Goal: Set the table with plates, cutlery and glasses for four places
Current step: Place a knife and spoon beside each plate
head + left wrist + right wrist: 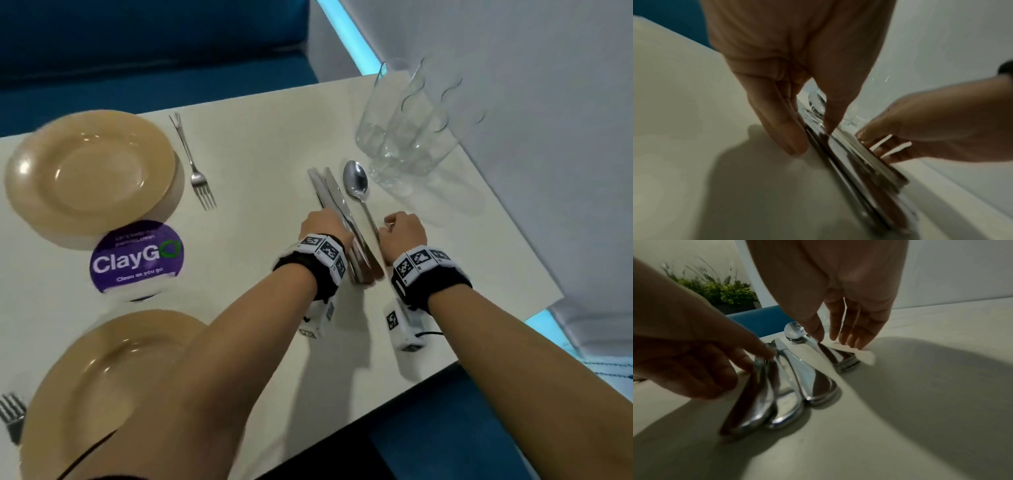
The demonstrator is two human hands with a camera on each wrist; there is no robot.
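A bundle of steel knives [337, 202] lies on the cream table [260, 164], right of centre, with a spoon [355, 180] just beside it. My left hand [323, 226] pinches one knife [859, 178] between thumb and fingers, tipping it onto its edge [756, 386]. My right hand [402, 229] reaches down with straight fingers [851, 339]. Its thumb touches the neck of the spoon [794, 331]. Two tan plates [90, 171] [102, 377] are laid at the left. A fork [197, 171] lies beside the far one, and another fork [12, 414] beside the near one. Several clear glasses [404, 137] are clustered at the far right.
A purple round ClayGo sticker [137, 257] sits between the two plates. Blue bench seats [154, 51] line the far and near sides of the table. A white wall [531, 102] runs close along the table's right edge, just behind the glasses.
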